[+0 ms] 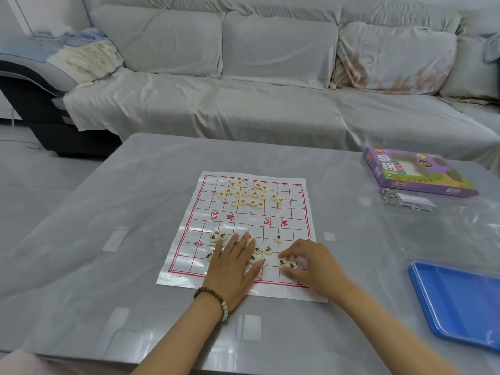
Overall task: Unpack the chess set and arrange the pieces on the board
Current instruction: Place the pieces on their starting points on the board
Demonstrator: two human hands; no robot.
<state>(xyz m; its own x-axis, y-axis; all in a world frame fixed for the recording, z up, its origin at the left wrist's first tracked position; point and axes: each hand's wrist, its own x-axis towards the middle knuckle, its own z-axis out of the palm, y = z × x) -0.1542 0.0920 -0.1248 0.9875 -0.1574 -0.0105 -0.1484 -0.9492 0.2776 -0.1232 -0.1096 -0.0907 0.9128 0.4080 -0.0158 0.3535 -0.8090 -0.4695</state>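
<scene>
Loads of bare room on the grey glossy table [108, 212] left of the white plastic board sheet [250, 220]. Right side's tighter: purple cardboard box [384, 165], clear plastic bag [414, 201] and blue plastic tray [460, 301] sit there.

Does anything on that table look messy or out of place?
The red-lettered pieces lie in a loose cluster on the far half of the board, off the line crossings. The black-lettered pieces on the near half are scattered, not yet in rows.
</scene>
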